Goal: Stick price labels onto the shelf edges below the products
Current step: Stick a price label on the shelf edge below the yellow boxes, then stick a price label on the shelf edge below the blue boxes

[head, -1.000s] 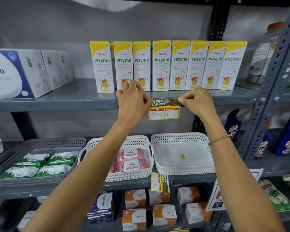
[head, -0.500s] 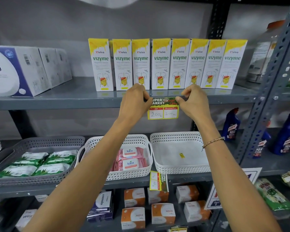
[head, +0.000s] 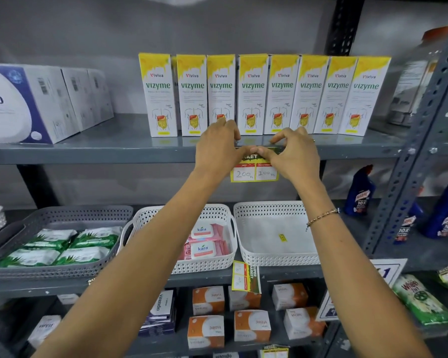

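Observation:
A yellow price label [head: 254, 173] with "200" and "100" written on it hangs from the front edge of the grey top shelf [head: 88, 155], below a row of yellow and white Vizyme boxes [head: 264, 95]. My left hand [head: 217, 148] and my right hand [head: 294, 153] meet over the label's upper part, thumbs and fingertips pressed on it against the shelf edge. The hands hide the label's top strip. A second label [head: 245, 276] hangs from the middle shelf edge.
White and blue boxes [head: 36, 104] stand at the top left. Below sit a grey basket of green packs [head: 60, 244], a white basket with pink Kara packs [head: 204, 241] and another white basket [head: 277, 233]. Blue bottles [head: 360, 189] stand behind the right upright post [head: 414, 140].
Both hands have moved inward along the shelf edge from the label's outer corners until thumbs and fingertips nearly touch over its top middle. The label stays in the same place.

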`<action>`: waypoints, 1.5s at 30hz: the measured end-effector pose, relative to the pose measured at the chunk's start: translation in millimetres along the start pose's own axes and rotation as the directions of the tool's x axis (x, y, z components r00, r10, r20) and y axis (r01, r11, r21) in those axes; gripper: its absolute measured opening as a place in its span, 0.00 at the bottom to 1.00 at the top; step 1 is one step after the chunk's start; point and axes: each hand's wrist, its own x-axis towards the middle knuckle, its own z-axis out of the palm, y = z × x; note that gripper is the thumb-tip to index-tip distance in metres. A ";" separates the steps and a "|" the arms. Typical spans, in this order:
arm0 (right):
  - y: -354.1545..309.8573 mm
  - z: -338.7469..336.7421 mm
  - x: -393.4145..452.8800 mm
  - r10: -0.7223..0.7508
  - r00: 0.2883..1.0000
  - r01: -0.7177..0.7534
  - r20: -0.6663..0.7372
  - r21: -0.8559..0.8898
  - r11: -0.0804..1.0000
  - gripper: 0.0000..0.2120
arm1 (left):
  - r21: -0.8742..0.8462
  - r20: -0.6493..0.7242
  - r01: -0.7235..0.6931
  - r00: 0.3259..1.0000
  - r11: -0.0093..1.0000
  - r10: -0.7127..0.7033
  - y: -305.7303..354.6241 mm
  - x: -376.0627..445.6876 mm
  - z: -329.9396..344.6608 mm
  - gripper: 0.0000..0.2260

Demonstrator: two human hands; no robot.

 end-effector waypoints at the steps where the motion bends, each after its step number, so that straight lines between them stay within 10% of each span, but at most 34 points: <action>1: 1.1 0.3 0.7 0.009 1.000 -0.009 -0.009 0.029 1.000 0.22 | -0.016 -0.013 0.001 1.000 1.000 -0.001 -0.5 -0.8 0.5 0.20; 23: 16.2 -22.2 -1.3 0.094 0.996 -0.093 0.011 0.309 0.947 0.07 | -0.317 0.095 0.117 0.991 0.941 -0.091 -17.4 -10.5 -31.3 0.04; 32: -115.0 32.6 -49.7 -0.222 0.973 0.189 0.061 0.335 0.923 0.07 | -0.181 -0.176 0.001 0.984 0.984 -0.033 -77.1 -49.7 -96.8 0.04; 45: -326.4 164.2 -83.5 -0.451 0.878 0.340 0.160 0.457 0.822 0.03 | 0.044 -0.277 0.223 0.939 0.974 -0.203 -282.9 -86.9 -248.4 0.07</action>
